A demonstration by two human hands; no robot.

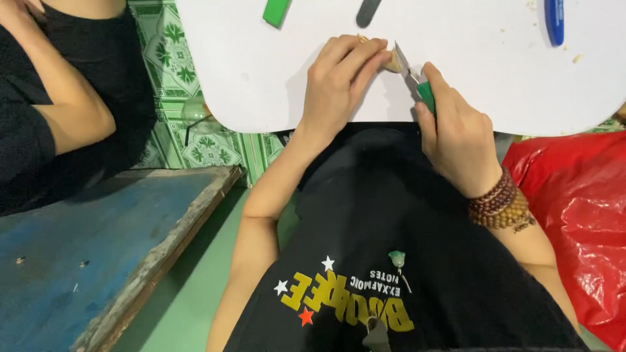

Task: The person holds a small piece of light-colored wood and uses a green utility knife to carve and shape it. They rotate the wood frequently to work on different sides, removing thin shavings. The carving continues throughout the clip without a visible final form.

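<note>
On the white surface [261, 78]: small tan piece [392, 63] is lying at the near edge.
Left hand [336, 85]: fingers are closing over the piece.
Right hand [456, 133]: fingers are gripping a green-handled knife [412, 75], blade touching the piece.

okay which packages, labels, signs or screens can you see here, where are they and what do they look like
Shirt print: on the black shirt, bottom middle; yellow and white lettering with white and red stars.
Red plastic bag: right edge, beside the right hand's wrist; shiny, crumpled.
No signs or screens.

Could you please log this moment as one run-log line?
left hand: pins small tan piece on white board | right hand: holds green-handled knife, blade at piece
</note>
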